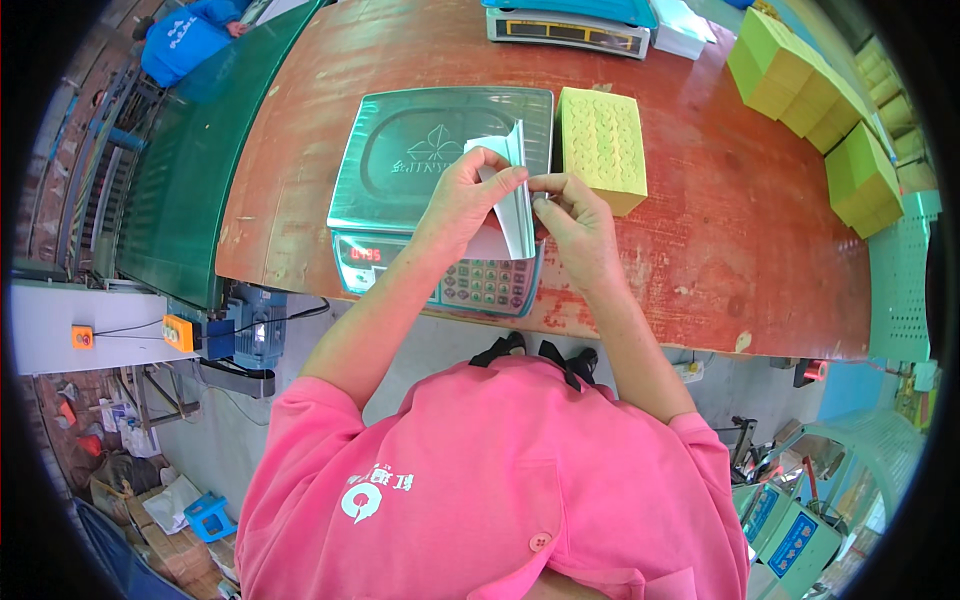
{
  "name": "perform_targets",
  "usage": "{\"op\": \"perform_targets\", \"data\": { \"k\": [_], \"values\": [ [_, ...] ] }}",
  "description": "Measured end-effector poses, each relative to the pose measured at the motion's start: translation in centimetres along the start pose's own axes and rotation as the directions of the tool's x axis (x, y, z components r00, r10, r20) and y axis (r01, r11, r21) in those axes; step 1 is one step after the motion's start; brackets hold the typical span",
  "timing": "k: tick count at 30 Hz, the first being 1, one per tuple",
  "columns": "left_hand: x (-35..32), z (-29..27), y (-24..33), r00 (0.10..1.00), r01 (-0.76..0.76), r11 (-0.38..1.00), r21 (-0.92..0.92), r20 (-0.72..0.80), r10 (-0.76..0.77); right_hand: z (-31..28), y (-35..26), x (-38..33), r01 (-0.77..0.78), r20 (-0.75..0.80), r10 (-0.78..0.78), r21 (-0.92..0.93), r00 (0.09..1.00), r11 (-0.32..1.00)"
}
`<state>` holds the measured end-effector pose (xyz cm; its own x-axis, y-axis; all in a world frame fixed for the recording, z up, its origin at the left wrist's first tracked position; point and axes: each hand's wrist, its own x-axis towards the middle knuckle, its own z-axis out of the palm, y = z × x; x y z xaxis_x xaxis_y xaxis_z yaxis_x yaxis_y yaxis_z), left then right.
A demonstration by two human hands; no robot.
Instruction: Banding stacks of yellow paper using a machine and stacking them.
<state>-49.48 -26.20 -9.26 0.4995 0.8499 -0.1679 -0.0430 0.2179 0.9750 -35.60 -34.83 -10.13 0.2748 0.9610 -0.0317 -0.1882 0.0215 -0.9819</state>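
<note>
My left hand (465,195) is closed on a thin sheaf of white sheets (512,222), the thumb on the near face. The sheaf stands on edge above a weighing scale (385,165) with a shiny metal pan. At the sheaf's right side, my right hand (580,222) has its thumb and fingers pinched at the edge. How many sheets are in it cannot be made out. The scale's keypad and lit red display face me, partly covered by my left forearm. Just right of the pan stands a yellow block (605,145) with a wavy-patterned top.
The worn red table (700,270) carries more yellow blocks (800,80) at the far right and a second scale (568,30) at the far edge. A green conveyor belt (190,170) runs along the left. Beyond it is a person in blue (190,40). Orange control boxes (178,333) sit lower left.
</note>
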Motion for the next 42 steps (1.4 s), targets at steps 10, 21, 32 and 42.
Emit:
{"op": "perform_targets", "data": {
  "k": [10,21,32,42],
  "values": [
    [-0.2,-0.8,-0.8,1.000,0.020,0.997,0.078,-0.008,-0.019,-2.4,0.0,-0.1,0.218,-0.196,-0.371,-0.536,0.908,0.815],
    [-1.1,-0.9,-0.6,0.997,0.031,1.000,0.000,-0.077,-0.031,-0.3,0.1,1.7,0.127,0.026,-0.134,-0.545,0.991,0.829],
    [-7.6,2.3,10.9,0.833,-0.489,0.865,-0.114,0.234,0.501,-10.4,-3.8,-1.4,0.168,-0.422,-0.272,-0.267,0.865,0.949],
    [1.1,21.7,6.9,0.677,-0.726,0.213,0.653,0.627,0.386,-32.8,-2.2,-9.8,0.065,-0.726,-0.264,-0.290,0.635,0.955]
  ]
}}
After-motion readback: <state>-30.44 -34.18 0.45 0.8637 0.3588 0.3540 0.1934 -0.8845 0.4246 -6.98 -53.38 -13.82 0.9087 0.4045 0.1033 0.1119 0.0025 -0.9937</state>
